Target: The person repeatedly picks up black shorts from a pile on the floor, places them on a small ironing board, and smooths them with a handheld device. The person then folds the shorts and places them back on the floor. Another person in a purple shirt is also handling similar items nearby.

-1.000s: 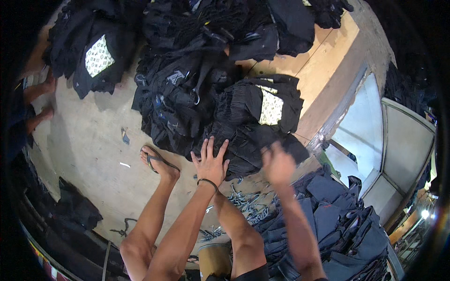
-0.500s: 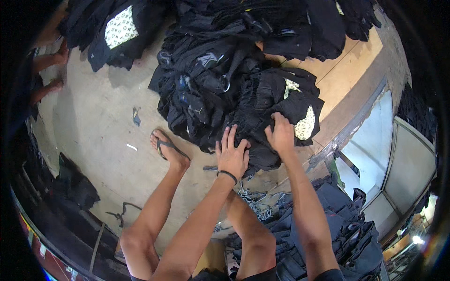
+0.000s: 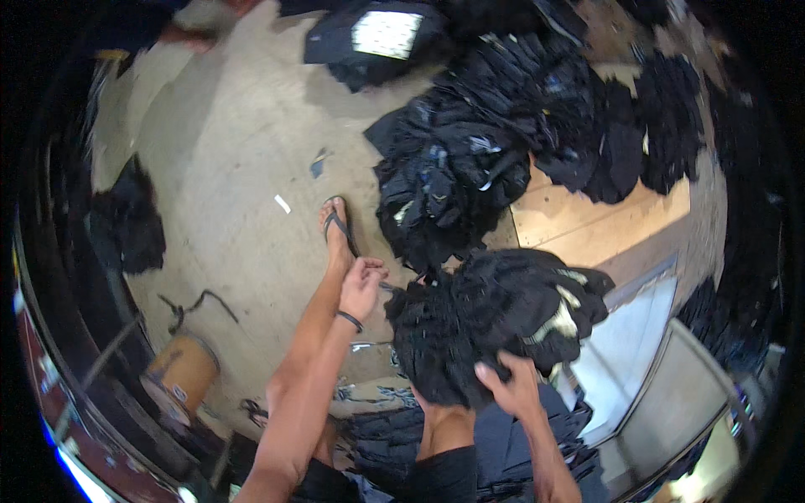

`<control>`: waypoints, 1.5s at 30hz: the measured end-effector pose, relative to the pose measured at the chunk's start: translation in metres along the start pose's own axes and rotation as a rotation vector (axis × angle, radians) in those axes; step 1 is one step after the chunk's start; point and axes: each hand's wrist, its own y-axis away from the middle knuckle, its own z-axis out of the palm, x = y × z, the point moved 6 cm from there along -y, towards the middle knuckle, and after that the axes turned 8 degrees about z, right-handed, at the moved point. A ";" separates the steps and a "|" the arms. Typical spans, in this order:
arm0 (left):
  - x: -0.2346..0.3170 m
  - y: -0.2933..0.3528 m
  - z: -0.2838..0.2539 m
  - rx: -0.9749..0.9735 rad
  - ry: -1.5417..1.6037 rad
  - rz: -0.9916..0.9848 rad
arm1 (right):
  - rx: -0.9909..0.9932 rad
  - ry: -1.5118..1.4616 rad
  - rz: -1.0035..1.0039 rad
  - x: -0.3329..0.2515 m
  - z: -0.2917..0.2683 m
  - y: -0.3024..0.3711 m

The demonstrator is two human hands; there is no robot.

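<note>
Scuffed grey-beige floor (image 3: 243, 168) filled the left and middle of the scene, with a bare wooden board (image 3: 587, 222) far right and a pale bluish panel (image 3: 625, 339) nearer on that side. Large heap of black garments (image 3: 453, 168) lay far right of centre. Separate black bundle of garments (image 3: 495, 289) was on the near side of that heap, over the person's right leg; it hid part of the leg. Pale patterned patch (image 3: 560, 323) showed at its right end.

Left hand (image 3: 363, 285), dark bracelet (image 3: 350, 320) on the wrist, was just left of the bundle, fingers half curled; no cloth visible in it, but couldn't tell whether it pinched something small. Right hand (image 3: 513, 387) was at the bundle's near edge, thumb spread from the forefinger, other fingers unclear; contact looked likely, firm grip couldn't be confirmed (blur).

Bundle looked soft, floppy and layered: probably not fragile, fairly bulky as a stack, single layers likely to slide or fan out. Best hold judged to be whole-hand, through all layers at the gathered left end, plus support under the sagging near edge.

Also around: sandalled foot (image 3: 337, 220) beyond the left hand, tan drum (image 3: 189, 373) near left, dark cloth pieces (image 3: 386, 448) at the near edge.
</note>
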 end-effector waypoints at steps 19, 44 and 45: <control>0.032 0.269 -0.273 0.083 0.236 -0.088 | -0.209 0.354 -0.129 -0.261 0.244 0.145; -0.062 0.729 -0.438 1.921 1.307 -0.316 | -1.440 1.025 -0.430 -0.485 0.990 0.383; -0.042 0.754 -0.472 1.972 1.136 -0.319 | -1.442 1.106 -0.235 -0.486 1.028 0.393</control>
